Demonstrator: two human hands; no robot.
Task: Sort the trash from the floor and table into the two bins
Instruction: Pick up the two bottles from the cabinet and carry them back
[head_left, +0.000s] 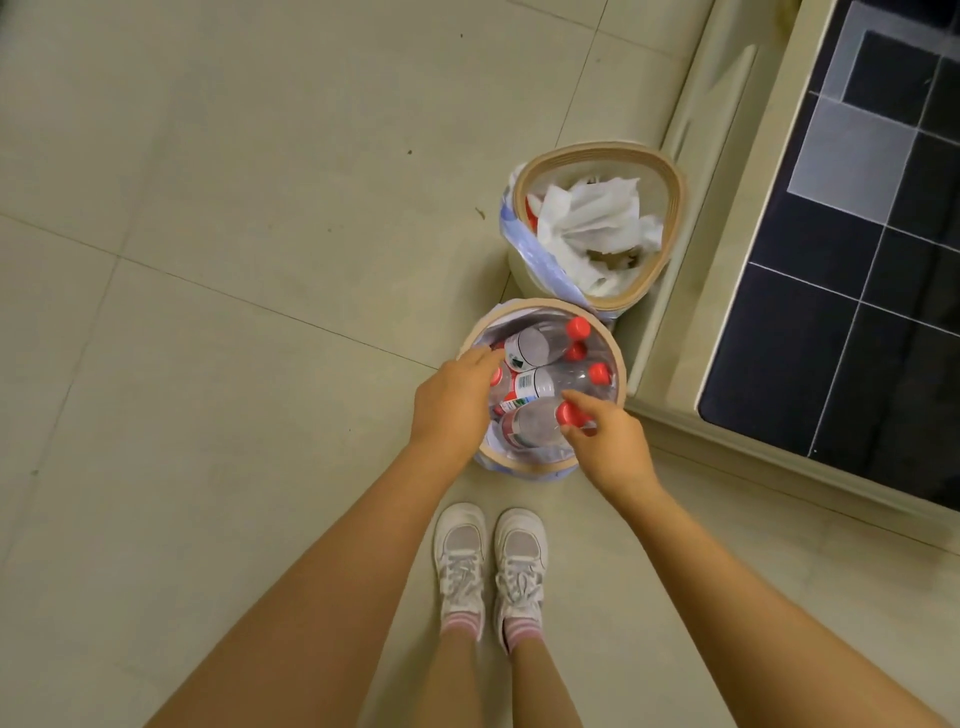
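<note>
Depositing a bottle in the near bin (540, 464), paper already in the far bin (597, 150) beyond it.

I judge release is next, needing only a let-go. My left hand (453, 400) hangs over the near bin's left rim, fingers loosely extended, empty. My right hand (608, 441) pinches the red-capped bottle (535, 423), which lies inside the bin atop others.

clear plastic bottles (540, 384), crumpled paper (587, 218)

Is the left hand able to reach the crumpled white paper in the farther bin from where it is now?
Probably yes. The left hand is over the near bin of bottles, and the farther bin stands right behind it, open-topped, with the white paper lying on top. Nothing blocks the way.
</note>
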